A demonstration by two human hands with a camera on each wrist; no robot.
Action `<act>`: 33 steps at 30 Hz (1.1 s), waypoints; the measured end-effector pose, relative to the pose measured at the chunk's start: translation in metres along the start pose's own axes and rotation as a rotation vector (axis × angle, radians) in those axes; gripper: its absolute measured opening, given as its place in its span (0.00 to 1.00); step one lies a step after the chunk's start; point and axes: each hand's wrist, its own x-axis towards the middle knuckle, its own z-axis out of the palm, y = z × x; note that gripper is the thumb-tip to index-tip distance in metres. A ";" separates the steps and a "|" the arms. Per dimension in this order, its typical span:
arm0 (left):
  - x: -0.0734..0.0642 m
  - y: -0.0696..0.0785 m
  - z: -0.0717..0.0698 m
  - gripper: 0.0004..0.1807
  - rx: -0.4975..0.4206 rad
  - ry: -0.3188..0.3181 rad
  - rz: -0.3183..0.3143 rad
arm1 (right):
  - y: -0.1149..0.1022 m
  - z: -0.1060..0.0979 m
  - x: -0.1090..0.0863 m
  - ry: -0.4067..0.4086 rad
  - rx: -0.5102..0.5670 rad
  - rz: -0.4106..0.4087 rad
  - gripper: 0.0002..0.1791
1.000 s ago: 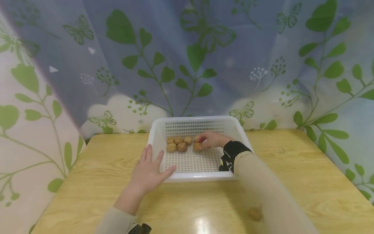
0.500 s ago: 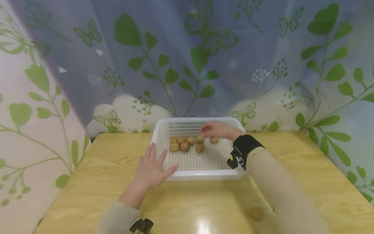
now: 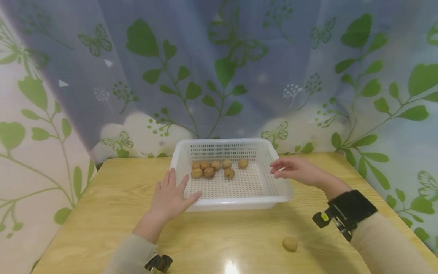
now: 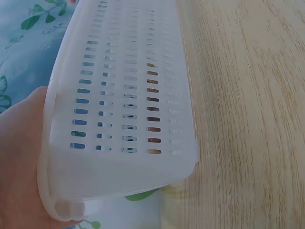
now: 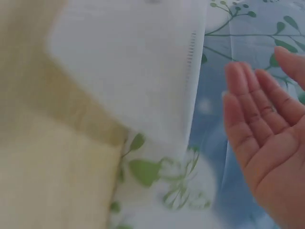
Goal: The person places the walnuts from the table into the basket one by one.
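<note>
A white plastic basket [image 3: 232, 203] with slotted walls stands on the table. Inside, several walnuts [image 3: 209, 172] lie in two rough rows toward the back left, and one walnut [image 3: 243, 163] sits a little apart on their right. My left hand [image 3: 171, 199] rests on the basket's left rim, fingers spread; in the left wrist view the basket wall [image 4: 119, 171] hides part of it. Above the right rim is my right hand [image 3: 301, 171], holding nothing, its palm and loosely extended fingers showing in the right wrist view. A single walnut [image 3: 290, 244] lies on the table, in front of the basket.
The wooden table [image 3: 102, 213] extends around the basket. Behind it hangs a curtain [image 3: 191, 76] printed with leaves and butterflies, which also covers both sides. Each wrist wears a black strap with a camera [image 3: 349, 211].
My right hand has let go of a walnut, lifted out of the basket and moved right past the walnuts. My left hand has stayed on the rim.
</note>
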 end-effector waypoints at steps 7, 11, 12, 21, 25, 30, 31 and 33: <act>-0.001 -0.005 0.003 0.47 0.000 -0.014 -0.016 | 0.036 0.021 -0.067 0.148 0.117 -0.004 0.18; -0.001 -0.006 0.003 0.48 -0.010 -0.012 -0.017 | 0.052 0.034 -0.089 0.084 0.158 0.056 0.18; -0.001 -0.005 0.003 0.48 -0.012 -0.013 -0.015 | 0.055 0.038 -0.094 0.052 0.162 0.058 0.18; 0.000 -0.002 0.000 0.47 -0.001 -0.007 -0.001 | 0.064 0.084 -0.109 -0.207 0.094 0.009 0.24; 0.000 -0.001 0.000 0.46 0.008 -0.008 -0.001 | 0.062 0.093 -0.106 -0.175 -0.010 -0.026 0.21; -0.002 0.001 0.001 0.46 -0.001 -0.022 -0.003 | 0.057 0.091 -0.104 -0.135 -0.053 -0.063 0.15; -0.002 0.001 0.002 0.46 -0.001 -0.021 -0.005 | 0.055 0.088 -0.102 -0.120 -0.051 -0.071 0.15; -0.002 -0.001 0.003 0.47 0.002 -0.014 -0.007 | 0.048 0.081 -0.099 -0.095 -0.027 -0.078 0.15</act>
